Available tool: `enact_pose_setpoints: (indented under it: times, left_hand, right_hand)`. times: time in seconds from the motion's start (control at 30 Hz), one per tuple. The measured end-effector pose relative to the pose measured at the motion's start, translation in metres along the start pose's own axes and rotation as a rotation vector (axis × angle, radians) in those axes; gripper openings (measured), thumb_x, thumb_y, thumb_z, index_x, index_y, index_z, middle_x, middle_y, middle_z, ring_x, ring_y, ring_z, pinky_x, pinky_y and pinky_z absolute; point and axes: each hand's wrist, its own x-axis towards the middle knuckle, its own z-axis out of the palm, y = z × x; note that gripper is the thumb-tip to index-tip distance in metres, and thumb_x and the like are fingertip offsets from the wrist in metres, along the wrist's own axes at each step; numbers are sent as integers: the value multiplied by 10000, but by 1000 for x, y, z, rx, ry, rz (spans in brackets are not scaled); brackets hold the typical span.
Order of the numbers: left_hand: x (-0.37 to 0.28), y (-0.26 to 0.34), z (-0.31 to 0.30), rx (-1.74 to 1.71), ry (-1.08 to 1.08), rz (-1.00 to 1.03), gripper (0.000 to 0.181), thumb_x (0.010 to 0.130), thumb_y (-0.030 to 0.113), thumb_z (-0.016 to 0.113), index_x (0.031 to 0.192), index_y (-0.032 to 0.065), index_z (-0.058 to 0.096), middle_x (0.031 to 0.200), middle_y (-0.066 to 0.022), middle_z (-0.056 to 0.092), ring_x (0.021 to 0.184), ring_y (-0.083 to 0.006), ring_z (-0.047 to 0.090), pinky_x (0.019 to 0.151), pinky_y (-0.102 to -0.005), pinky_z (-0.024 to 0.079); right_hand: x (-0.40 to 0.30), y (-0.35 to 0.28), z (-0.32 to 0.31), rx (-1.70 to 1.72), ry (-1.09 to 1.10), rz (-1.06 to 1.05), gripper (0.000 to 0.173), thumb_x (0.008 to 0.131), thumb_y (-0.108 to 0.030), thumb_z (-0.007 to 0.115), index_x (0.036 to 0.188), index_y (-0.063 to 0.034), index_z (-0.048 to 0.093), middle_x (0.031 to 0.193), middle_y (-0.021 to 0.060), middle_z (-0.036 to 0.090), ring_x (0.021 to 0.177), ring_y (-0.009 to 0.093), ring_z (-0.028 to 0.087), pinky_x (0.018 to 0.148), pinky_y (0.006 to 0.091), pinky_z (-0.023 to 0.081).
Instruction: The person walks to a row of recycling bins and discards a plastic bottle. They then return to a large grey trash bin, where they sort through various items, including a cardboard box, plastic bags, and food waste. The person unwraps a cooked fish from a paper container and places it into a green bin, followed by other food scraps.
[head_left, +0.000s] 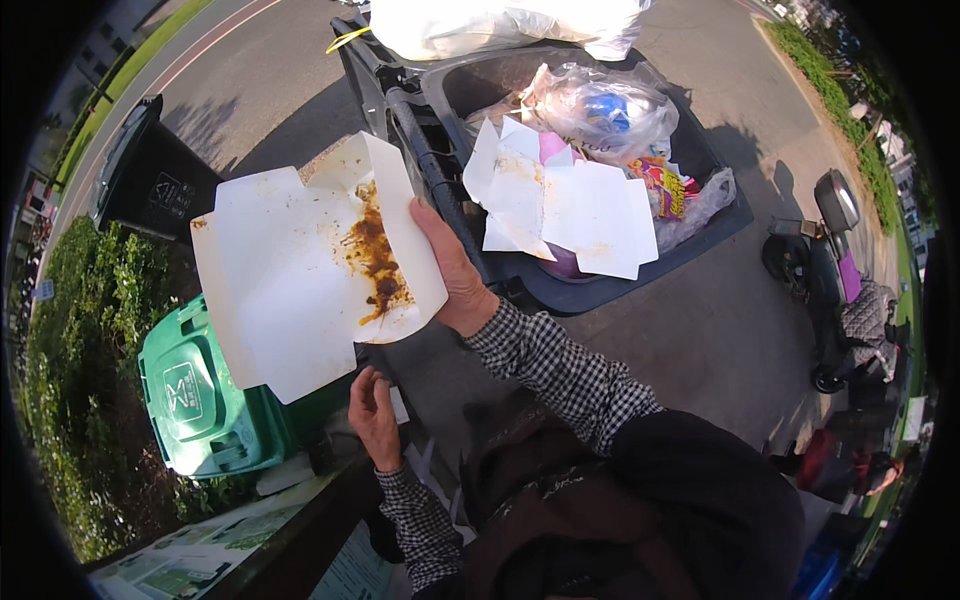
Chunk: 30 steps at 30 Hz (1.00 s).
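Note:
My right hand (457, 281) grips the edge of an unfolded white paperboard food box (277, 262), its thumb on the inner face. Dark brown sauce stains run down the part of the box nearest the thumb. Below the box is my left hand (375, 420), fingers loosely curled, with nothing visible in it. Ahead to the right stands an open dark wheeled bin (570, 300) filled with rubbish. Another flattened white paperboard box (592, 214) lies on top there, beside a clear plastic bag (600, 112) and a bright snack wrapper (660, 187).
A full white bag (502, 26) rests at the bin's far side. To the left are a green lidded bin (195, 397), a black bin (161, 180) and a hedge (90, 300). A printed board (217, 540) stands at lower left. A scooter (832, 285) is parked at right.

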Motion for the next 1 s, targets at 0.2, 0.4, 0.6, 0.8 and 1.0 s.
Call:
enact_pose_setpoints:
  times: [0.2, 0.4, 0.6, 0.8, 1.0]
  left_hand:
    - [3, 23, 57, 112, 150, 151, 271, 1046, 95, 637, 1260, -70, 661, 1115, -99, 727, 971, -158, 701, 885, -316, 582]
    - [-42, 77, 114, -112, 207, 61, 255, 1056, 105, 616, 1255, -45, 671, 1153, -121, 730, 985, -208, 732, 876, -346, 614]
    - [-49, 91, 146, -366, 247, 81, 372, 1093, 215, 581, 1367, -36, 582, 1238, -148, 707, 1101, -258, 724, 925, -406, 630]
    - [-41, 135, 184, -417, 20, 191, 705, 1074, 521, 542, 1492, -41, 459, 1324, -140, 667, 1157, -232, 701, 931, -349, 603]
    - [-36, 115, 177, -440, 113, 66, 517, 1087, 411, 585, 1405, 4, 584, 1170, -79, 709, 967, -143, 698, 855, -288, 575]
  right_hand:
    - [-24, -49, -25, 134, -27, 103, 674, 1088, -543, 448, 1545, -48, 436, 1453, 168, 600, 1261, 273, 657, 1030, 419, 588]
    - [-51, -106, -36, 159, -36, 166, 685, 1089, -547, 428, 1554, -44, 417, 1459, 177, 593, 1263, 290, 657, 1017, 433, 599]
    - [-61, -167, -74, 150, -74, 137, 625, 1093, -513, 455, 1501, -40, 468, 1384, 138, 629, 1216, 244, 663, 1013, 383, 575]
    - [-69, -203, -105, 58, 7, 54, 623, 1098, -494, 461, 1519, -34, 458, 1430, 146, 619, 1252, 262, 658, 1036, 415, 576]
    - [-52, -220, -100, -134, 53, -13, 579, 1117, -433, 422, 1548, -47, 435, 1509, 145, 558, 1353, 280, 581, 1121, 455, 501]
